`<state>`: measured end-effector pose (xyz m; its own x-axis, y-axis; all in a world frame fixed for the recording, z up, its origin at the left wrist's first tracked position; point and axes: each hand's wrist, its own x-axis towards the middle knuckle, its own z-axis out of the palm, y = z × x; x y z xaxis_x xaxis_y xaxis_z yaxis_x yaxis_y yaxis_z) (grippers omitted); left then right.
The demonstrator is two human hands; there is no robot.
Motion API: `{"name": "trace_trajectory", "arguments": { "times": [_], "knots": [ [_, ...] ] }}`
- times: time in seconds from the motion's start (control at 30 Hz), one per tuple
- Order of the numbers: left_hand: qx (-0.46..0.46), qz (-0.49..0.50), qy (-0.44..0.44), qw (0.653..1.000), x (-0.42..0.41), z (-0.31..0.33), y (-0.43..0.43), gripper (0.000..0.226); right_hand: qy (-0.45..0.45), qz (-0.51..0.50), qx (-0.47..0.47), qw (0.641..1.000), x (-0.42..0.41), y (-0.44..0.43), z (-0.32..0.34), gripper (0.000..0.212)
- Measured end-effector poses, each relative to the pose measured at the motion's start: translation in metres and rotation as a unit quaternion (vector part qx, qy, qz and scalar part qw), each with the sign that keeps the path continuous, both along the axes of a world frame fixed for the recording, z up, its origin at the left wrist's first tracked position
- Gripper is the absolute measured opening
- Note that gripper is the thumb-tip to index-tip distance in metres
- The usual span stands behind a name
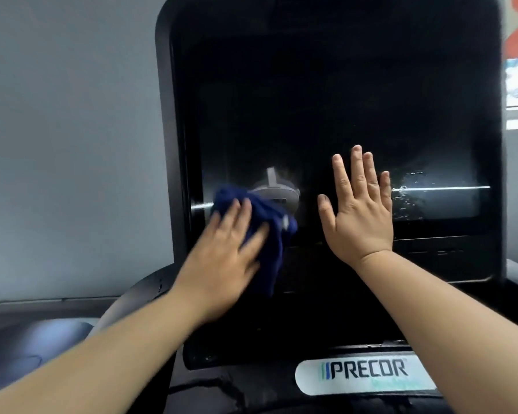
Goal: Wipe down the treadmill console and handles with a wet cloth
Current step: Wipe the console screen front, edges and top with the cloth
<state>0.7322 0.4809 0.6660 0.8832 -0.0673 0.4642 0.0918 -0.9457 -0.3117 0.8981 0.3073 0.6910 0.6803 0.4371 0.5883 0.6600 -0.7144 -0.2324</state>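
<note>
The treadmill console (335, 94) fills the middle of the view, a tall black glossy screen with water droplets at its right side. My left hand (225, 252) presses a dark blue cloth (269, 228) flat against the screen's lower left part, fingers straight and spread over it. The cloth hangs down below the hand. My right hand (359, 210) lies open and flat on the screen to the right of the cloth, fingers pointing up. A curved dark handle (126, 306) shows behind my left forearm.
A white PRECOR label (365, 375) sits on the dark lower panel below the screen. A grey wall is at the left, with a dark ledge along its foot. A bright window and a red shape are at the far right edge.
</note>
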Motion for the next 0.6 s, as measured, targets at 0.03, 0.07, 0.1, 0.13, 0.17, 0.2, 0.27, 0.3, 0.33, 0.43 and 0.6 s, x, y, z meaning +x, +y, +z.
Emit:
{"name": "trace_trajectory", "arguments": {
  "times": [0.03,0.07,0.1,0.13,0.17,0.2,0.27,0.3,0.33,0.43,0.6],
  "knots": [
    [0.030,-0.042,0.050,0.997,-0.019,-0.013,-0.001,0.058,0.011,0.013,-0.001,1.000,-0.001,-0.002,0.002,0.066],
    [0.060,-0.082,0.093,0.990,-0.029,-0.013,0.008,0.056,0.020,0.031,0.001,0.999,-0.003,-0.005,0.003,0.065],
    [0.093,-0.112,0.108,0.983,-0.027,-0.005,0.024,0.055,0.022,0.049,0.002,0.999,-0.006,-0.010,0.003,0.064],
    [0.120,-0.119,0.094,0.981,-0.018,0.009,0.037,0.055,0.017,0.062,0.001,0.998,-0.010,-0.016,0.000,0.063],
    [0.127,-0.099,0.054,0.985,-0.003,0.028,0.046,0.056,0.013,0.069,-0.004,0.998,-0.017,-0.022,-0.006,0.062],
    [0.100,-0.047,0.007,0.994,0.013,0.048,0.053,0.059,0.016,0.069,-0.008,0.997,-0.024,-0.027,-0.014,0.062],
    [-0.029,0.085,-0.058,0.994,0.041,0.071,0.048,0.061,0.038,0.052,-0.015,0.998,-0.035,-0.035,-0.031,0.062],
    [-0.081,0.126,-0.071,0.986,0.046,0.068,0.036,0.062,0.049,0.042,-0.018,0.998,-0.038,-0.037,-0.039,0.063],
    [-0.088,0.133,-0.068,0.985,0.042,0.056,0.020,0.062,0.054,0.033,-0.017,0.998,-0.039,-0.038,-0.045,0.063],
    [0.005,-0.048,0.029,0.998,-0.001,-0.008,-0.018,0.057,0.050,0.026,-0.009,0.998,-0.036,-0.039,-0.051,0.062],
    [0.112,-0.098,0.051,0.988,-0.001,0.021,0.031,0.053,0.034,0.022,-0.011,0.999,-0.039,-0.040,-0.055,0.062]
  ]
}}
